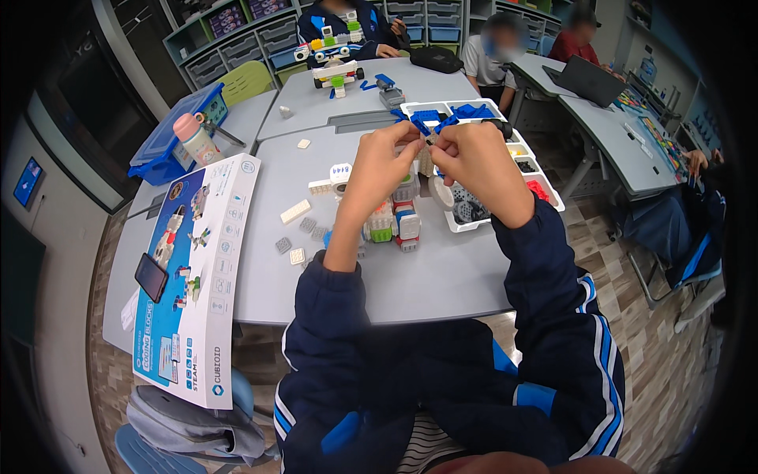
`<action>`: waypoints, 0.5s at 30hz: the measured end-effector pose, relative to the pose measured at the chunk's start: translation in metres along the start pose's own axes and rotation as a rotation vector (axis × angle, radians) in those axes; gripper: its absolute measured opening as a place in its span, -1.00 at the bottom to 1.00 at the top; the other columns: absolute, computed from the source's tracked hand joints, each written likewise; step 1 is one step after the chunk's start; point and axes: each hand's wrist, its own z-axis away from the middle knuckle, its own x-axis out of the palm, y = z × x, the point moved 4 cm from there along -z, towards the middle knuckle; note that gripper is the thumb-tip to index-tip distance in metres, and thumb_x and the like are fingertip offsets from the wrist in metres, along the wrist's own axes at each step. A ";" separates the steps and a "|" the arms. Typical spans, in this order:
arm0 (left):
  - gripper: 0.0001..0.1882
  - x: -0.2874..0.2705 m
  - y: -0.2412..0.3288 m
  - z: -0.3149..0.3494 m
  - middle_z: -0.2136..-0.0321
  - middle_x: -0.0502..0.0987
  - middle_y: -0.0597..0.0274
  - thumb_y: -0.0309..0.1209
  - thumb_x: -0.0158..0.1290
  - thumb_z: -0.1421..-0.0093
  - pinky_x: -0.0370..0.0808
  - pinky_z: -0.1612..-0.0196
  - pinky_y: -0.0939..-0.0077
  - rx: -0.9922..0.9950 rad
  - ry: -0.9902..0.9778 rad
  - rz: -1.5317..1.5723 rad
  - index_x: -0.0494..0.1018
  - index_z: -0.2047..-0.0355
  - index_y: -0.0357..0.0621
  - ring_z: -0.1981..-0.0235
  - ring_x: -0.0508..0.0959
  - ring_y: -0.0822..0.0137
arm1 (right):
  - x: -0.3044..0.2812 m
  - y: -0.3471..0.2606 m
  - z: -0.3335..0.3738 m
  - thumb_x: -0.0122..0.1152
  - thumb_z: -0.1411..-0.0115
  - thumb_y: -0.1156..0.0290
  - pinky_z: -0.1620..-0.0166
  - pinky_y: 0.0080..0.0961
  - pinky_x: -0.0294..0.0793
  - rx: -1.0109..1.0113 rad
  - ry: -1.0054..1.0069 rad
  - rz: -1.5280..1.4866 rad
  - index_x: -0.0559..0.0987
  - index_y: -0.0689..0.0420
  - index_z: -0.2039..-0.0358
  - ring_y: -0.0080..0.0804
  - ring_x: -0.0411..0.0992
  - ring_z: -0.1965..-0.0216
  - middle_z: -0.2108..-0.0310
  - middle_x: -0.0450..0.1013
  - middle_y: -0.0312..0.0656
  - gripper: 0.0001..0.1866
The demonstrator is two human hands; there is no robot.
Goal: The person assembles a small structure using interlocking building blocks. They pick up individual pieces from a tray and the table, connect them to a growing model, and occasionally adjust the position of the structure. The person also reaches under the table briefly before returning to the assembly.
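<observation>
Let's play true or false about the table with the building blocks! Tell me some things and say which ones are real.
1. Both hands, left hand and right hand, pinch one small piece together above the table. True.
2. The phone lies on the big box. True.
3. The pink bottle stands in the white sorting tray. False: it stands by the blue bin, far left.
4. The block model sits on the floor. False: it stands on the table, under the hands.
5. A laptop is on another table. True.
</observation>
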 end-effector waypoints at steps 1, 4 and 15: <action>-0.76 0.000 0.000 0.000 0.26 0.68 -0.02 -0.47 0.11 -0.20 0.55 0.06 0.42 0.011 0.013 0.002 0.58 0.17 -0.37 0.19 0.69 0.22 | 0.001 0.001 0.000 0.23 -0.10 0.43 0.46 -0.45 0.53 0.005 0.004 0.014 0.62 0.35 0.53 -0.30 0.54 0.69 0.76 0.48 -0.06 -0.79; -0.75 0.001 -0.001 0.000 0.28 0.68 -0.01 -0.48 0.12 -0.19 0.55 0.07 0.44 0.009 0.036 -0.005 0.58 0.17 -0.38 0.20 0.69 0.22 | 0.004 0.003 -0.002 0.23 -0.09 0.41 0.44 -0.41 0.53 0.016 0.014 0.026 0.62 0.35 0.52 -0.28 0.54 0.69 0.75 0.48 -0.06 -0.78; -0.82 0.002 -0.005 0.002 0.42 0.66 -0.06 -0.49 0.14 -0.15 0.57 0.24 0.44 0.026 0.142 0.052 0.59 0.28 -0.37 0.35 0.71 0.14 | 0.019 0.002 -0.002 0.22 -0.10 0.42 0.38 -0.19 0.52 -0.106 0.185 0.134 0.58 0.31 0.54 0.04 0.54 0.51 0.62 0.48 0.12 -0.80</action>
